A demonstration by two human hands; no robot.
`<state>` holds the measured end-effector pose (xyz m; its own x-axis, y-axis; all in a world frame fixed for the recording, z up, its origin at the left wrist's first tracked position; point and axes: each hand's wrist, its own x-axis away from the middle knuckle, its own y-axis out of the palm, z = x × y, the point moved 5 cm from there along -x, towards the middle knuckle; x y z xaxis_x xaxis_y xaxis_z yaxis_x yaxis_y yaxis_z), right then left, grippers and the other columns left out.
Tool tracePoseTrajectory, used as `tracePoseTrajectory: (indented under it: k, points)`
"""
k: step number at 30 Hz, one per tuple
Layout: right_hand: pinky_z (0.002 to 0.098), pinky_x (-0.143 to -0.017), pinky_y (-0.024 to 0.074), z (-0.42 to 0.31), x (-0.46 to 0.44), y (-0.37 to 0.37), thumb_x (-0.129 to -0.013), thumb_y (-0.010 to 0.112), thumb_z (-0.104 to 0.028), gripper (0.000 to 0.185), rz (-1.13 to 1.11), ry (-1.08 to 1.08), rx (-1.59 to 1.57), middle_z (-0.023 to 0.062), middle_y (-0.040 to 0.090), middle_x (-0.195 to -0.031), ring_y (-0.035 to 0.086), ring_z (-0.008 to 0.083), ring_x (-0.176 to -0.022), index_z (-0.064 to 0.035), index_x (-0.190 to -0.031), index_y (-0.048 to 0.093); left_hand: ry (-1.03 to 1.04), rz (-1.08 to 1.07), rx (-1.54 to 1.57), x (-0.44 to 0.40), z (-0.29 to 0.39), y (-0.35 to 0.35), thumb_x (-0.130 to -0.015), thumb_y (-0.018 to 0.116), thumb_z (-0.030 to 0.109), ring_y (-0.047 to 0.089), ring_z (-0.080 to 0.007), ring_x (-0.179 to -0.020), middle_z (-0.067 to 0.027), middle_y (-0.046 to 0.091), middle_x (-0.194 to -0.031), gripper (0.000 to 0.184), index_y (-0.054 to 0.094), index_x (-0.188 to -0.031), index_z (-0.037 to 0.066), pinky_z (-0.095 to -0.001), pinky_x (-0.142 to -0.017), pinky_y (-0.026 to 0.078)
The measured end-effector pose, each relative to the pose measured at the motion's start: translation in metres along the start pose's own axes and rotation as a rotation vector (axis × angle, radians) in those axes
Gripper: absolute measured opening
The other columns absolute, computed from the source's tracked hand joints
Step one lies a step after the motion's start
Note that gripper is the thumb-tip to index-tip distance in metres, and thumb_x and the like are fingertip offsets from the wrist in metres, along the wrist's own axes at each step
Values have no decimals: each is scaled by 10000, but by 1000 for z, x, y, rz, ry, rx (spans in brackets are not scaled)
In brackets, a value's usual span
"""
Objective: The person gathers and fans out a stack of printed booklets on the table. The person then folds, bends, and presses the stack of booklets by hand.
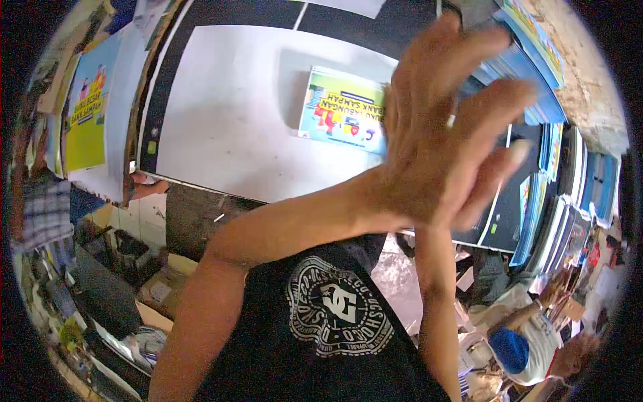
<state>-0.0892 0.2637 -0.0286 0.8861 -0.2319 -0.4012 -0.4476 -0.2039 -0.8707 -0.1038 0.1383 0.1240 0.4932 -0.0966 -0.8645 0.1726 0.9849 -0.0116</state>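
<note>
My left hand (412,127) reaches across from the left, its fingers stretched upward and blurred by motion. Overlapping it is my right hand (485,134), whose fingers are spread toward the upper right, also smeared. Where one hand ends and the other begins is hard to make out. Just left of the hands, a small stack of printed booklets (341,114) with yellow and blue covers lies upside down to my view. My left hand covers its right end; whether it touches the stack I cannot tell. Beneath the booklets is a large white sheet (228,100).
The black tabletop (348,27) has white lines. Stacks of blue-edged booklets (529,74) line its right side. At left lies a larger yellow-and-blue book (87,107). Another person (529,342) is at lower right; a checked garment (43,211) shows at far left.
</note>
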Motion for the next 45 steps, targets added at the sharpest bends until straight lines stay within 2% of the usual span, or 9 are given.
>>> tracePoseTrajectory:
  k: [3, 8, 15, 19, 28, 32, 35, 41, 45]
  points:
    - [486, -941, 422, -7, 3, -5, -916, 553, -316, 344, -10, -34, 19, 141, 612, -1073, 574, 344, -1067, -56, -1127, 629, -219, -340, -336, 100, -82, 26, -929, 635, 257, 344, -499, -1356, -284, 385, -1441, 568, 458, -1394, -16, -605, -1156, 255]
    - [502, -935, 429, -3, 18, 0, -921, 562, -307, 376, -8, 12, 73, 121, 605, -1124, 571, 341, -1082, -71, -1212, 600, -267, -332, -183, 96, -79, 19, -969, 585, 206, 439, -456, -1285, -242, 478, -1352, 384, 511, -1279, -7, -585, -1100, 330]
    - [513, -938, 423, 7, 13, 7, -891, 599, -315, 404, -53, 46, 53, 119, 604, -1147, 567, 344, -1095, -67, -1210, 607, -94, -92, 82, 15, -3, -15, -876, 661, 351, 407, -460, -1305, -227, 485, -1357, 489, 569, -1257, 57, -590, -1097, 282]
    - [516, -945, 417, 1, 8, -3, -881, 608, -318, 404, -24, -27, 1, 126, 608, -1155, 565, 347, -1102, -65, -1194, 620, -254, -244, -58, 106, -95, 24, -911, 627, 271, 435, -434, -1288, -211, 504, -1334, 386, 581, -1229, 57, -580, -1081, 318]
    - [505, -937, 422, 1, 2, -1, -945, 529, -295, 311, -63, 80, -25, 145, 618, -1124, 576, 357, -1084, -67, -1120, 647, -282, -126, 124, 52, -64, 5, -937, 565, 202, 482, -378, -1210, -210, 521, -1281, 304, 610, -1182, 28, -478, -1030, 383]
    - [501, -952, 416, 6, 14, -4, -962, 508, -257, 280, 16, 50, -52, 140, 620, -1132, 581, 357, -1070, -71, -1125, 639, -27, -97, 308, 9, -27, -11, -939, 558, 245, 481, -357, -1186, -211, 518, -1295, 321, 638, -1164, 31, -424, -1007, 393]
    - [494, -972, 406, -3, 2, 2, -966, 498, -240, 276, 66, 1, -35, 138, 618, -1140, 578, 351, -1079, -66, -1133, 634, -299, -269, 19, 100, -102, 19, -1004, 496, 262, 513, -374, -1158, -207, 562, -1221, 343, 610, -1192, 0, -479, -1017, 405]
    - [494, -964, 406, -6, -2, -3, -981, 507, -295, 287, 19, 75, 81, 138, 620, -1065, 583, 348, -1062, -64, -1093, 638, -450, -163, 222, 92, -107, 16, -1046, 441, 202, 589, -364, -1034, -206, 626, -1066, 297, 614, -1083, -37, -438, -955, 450]
    - [513, -911, 434, -12, -5, -5, -1010, 513, -326, 273, 30, 117, 49, 142, 635, -1003, 607, 356, -999, -94, -1050, 652, -617, -109, 219, 98, -120, 12, -1113, 276, 397, 648, -267, -990, -164, 646, -1085, 525, 603, -1104, -14, -390, -946, 496]
